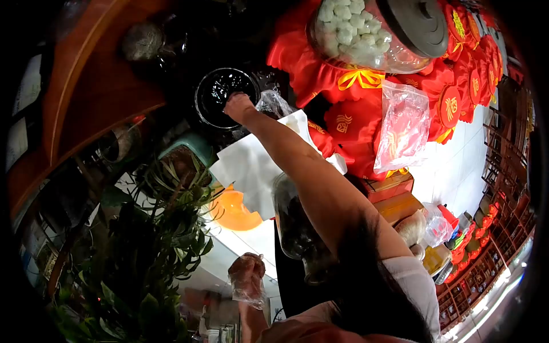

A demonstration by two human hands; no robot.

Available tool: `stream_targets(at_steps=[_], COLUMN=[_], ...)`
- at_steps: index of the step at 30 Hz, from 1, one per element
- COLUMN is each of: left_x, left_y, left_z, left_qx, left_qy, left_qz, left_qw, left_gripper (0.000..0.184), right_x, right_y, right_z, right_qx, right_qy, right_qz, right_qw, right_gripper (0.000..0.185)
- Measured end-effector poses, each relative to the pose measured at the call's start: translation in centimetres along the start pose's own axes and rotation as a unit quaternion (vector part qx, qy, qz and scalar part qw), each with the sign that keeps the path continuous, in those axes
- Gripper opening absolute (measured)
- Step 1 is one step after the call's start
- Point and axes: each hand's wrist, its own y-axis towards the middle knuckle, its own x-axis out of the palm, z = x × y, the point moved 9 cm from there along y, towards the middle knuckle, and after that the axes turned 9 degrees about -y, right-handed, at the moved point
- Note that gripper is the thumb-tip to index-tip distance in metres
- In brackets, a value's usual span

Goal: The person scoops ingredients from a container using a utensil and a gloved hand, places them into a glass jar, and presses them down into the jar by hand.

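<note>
- Stretching from the white sleeve point(409, 280), the bare right arm point(320, 168) crosses diagonally over a white sheet point(251, 166), elbow nearly straight.
- The right hand point(239, 107) hangs wrist-down at the dark round vessel point(220, 84), knuckles inside the rim's outline; whether the fingers touch the contents cannot be told.
- Its fingertips disappear into black, glossy contents, so how far it is open, and whether it has hold of anything, cannot be told.
- The vessel appears just past the pointed corner of the wooden counter point(100, 97); the edges of whatever carries it are lost in shadow.
- Crumpled clear film point(274, 104) lies beside the vessel, partly behind the forearm.
- The left hand point(246, 266) is raised low in the view, apart from the vessel, fingers seemingly bent inward.
- Clear plastic point(250, 295) covers it and hangs loose; whether this is worn or gripped is unclear, as is how tightly the fingers close.
- Black hair point(366, 268) hides part of the upper arm, and the arm covers part of a dark glass jar point(289, 208).
- Leaves point(137, 257) at the lower left merge into darkness.
</note>
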Motion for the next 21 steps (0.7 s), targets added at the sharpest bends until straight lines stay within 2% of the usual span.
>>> stream_targets(at_steps=[2,3,6,7,11,12,13,15,16,17,18,19,21], left_x=[0.1,0.2,-0.2,-0.3,-1.4,-0.9,-1.1,-0.7,-0.9,-1.2,-1.4,-1.7,-2.0], left_y=[0.3,0.7,1.1,1.1,1.0,0.8,0.9,0.8,0.9,1.0,1.1,1.1,1.0], left_z=[-0.2,0.0,0.4,0.4,-0.2,0.2,0.0,0.1,-0.1,-0.6,-1.1,-1.3,-1.7], left_qx=[0.005,0.018,0.011,0.006,-0.005,0.006,0.007,0.000,0.002,-0.007,-0.017,-0.016,-0.027], left_qy=[-0.013,-0.025,-0.027,-0.025,-0.051,-0.076,-0.071,-0.093,-0.092,-0.094,-0.096,-0.095,-0.098], left_qz=[0.016,0.024,0.021,0.002,0.012,0.010,-0.013,-0.018,-0.015,-0.015,-0.014,-0.009,-0.003], left_qw=[1.000,0.999,0.999,1.000,0.999,0.997,0.997,0.996,0.996,0.995,0.995,0.995,0.995], left_gripper=[0.014,0.016,0.014,0.013,0.011,0.011,0.011,0.011,0.011,0.011,0.011,0.011,0.013], right_x=[1.4,0.5,3.2,3.0,2.1,1.5,5.1,1.1,-0.5,0.6,2.9,5.5,5.8], right_y=[0.6,0.1,1.3,0.9,1.1,1.5,2.9,1.1,-0.3,0.1,-0.1,-0.7,-1.6], right_z=[-0.4,-1.1,0.8,1.2,1.6,2.1,2.9,2.1,2.0,1.7,3.1,4.2,5.0], right_qx=[0.021,-0.028,0.096,0.105,0.106,0.168,0.218,0.139,0.154,0.151,0.275,0.394,0.451], right_qy=[-0.010,-0.019,0.045,0.078,0.042,0.054,0.164,0.208,0.270,0.272,0.352,0.424,0.522], right_qz=[-0.021,-0.104,-0.152,-0.189,-0.265,-0.213,-0.264,-0.201,-0.125,-0.125,-0.112,-0.097,-0.068], right_qw=[1.000,0.994,0.983,0.973,0.957,0.961,0.925,0.947,0.942,0.942,0.887,0.810,0.721], right_gripper=[0.019,0.019,0.022,0.023,0.024,0.024,0.024,0.025,0.029,0.029,0.030,0.030,0.027])
